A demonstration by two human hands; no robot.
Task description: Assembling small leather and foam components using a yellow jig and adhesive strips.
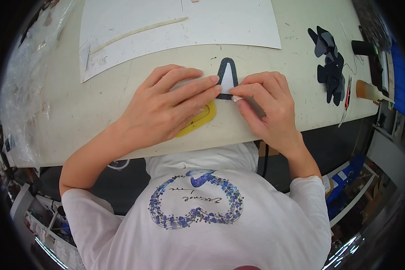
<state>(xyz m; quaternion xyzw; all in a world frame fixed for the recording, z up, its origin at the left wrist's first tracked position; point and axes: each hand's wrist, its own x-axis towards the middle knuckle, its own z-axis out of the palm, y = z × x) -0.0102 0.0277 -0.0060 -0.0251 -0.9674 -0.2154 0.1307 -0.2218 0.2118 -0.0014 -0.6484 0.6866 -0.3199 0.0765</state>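
A small arch-shaped fabric piece, white in the middle with a dark striped border, lies flat on the pale worktable. My left hand lies flat beside it, fingertips pressing on its left edge. My right hand pinches the piece's lower right corner between thumb and forefinger. Under my left palm lies a yellow oval template, partly hidden.
A large white sheet with a thin pale strip lies at the back. Several dark cut fabric pieces are piled at the right, with a red-handled tool, a brush and a black cylinder. Clear plastic sheeting hangs at the left edge.
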